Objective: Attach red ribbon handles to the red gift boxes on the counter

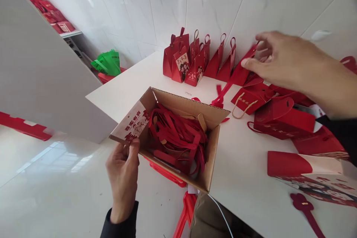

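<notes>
Cardboard box (212,148) of red strips (175,137) (at the tabletop (245,178) edge), just right of left hand (124,171) | left hand pinches printed card (133,124) at box flap | right hand (281,61), fingers loosely spread, touches red folded bag (240,74); grip not discernible | standing red bags (184,61) left of it

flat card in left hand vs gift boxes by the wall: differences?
The flat card is unfolded, pinched in the left hand; the gift boxes are folded up, standing with loop handles on top. The flat card shows a mostly pale face; the gift boxes are mostly red. The flat card is at the cardboard box rim; the gift boxes sit on the table. Both carry red print.
</notes>
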The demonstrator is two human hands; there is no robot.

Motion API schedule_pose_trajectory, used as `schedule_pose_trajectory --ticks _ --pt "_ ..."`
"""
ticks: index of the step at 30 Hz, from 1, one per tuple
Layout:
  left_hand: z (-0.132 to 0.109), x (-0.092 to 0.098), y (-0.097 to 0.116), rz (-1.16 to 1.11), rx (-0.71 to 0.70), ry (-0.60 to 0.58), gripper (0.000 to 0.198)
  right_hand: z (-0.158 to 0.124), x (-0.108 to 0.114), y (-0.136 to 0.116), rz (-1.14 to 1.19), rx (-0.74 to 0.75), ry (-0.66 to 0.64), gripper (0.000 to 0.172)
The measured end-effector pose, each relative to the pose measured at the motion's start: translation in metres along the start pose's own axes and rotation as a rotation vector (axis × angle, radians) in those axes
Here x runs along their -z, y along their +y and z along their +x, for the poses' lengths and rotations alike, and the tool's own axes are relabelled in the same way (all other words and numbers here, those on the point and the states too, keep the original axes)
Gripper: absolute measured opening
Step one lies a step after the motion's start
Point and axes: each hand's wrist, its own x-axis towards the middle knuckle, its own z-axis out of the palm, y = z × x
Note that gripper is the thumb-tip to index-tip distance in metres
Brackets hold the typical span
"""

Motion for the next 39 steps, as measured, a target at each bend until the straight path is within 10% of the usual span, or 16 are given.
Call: schedule_pose_trajectory --ticks 3,8,11,24,32,39 --pt "-0.002 -0.003 0.0 -0.015 -0.004 0.012 0.029 -0.035 -0.014 -0.052 0.034 0.177 0.113 0.007" --pt "-0.003 -0.004 -0.001 -0.04 -0.001 0.011 0.025 -0.096 -0.083 -0.095 0.053 0.575 -0.641 0.021" --pt "-0.004 -0.005 -0.003 -0.063 -0.006 0.014 0.022 -0.112 -0.119 -0.079 -0.11 0.627 -0.83 0.02" --pt "-0.004 -0.013 -0.003 -0.097 -0.052 0.032 0.017 -0.1 -0.098 -0.074 -0.235 0.509 -1.133 0.027" --pt "-0.004 -0.013 -0.005 -0.081 -0.045 0.051 0.017 -0.106 -0.111 -0.069 -0.225 0.439 -1.01 0.047" --pt "-0.005 -0.015 -0.005 -0.071 -0.031 0.058 0.018 -0.114 -0.132 -0.059 -0.171 0.578 -1.014 0.029"
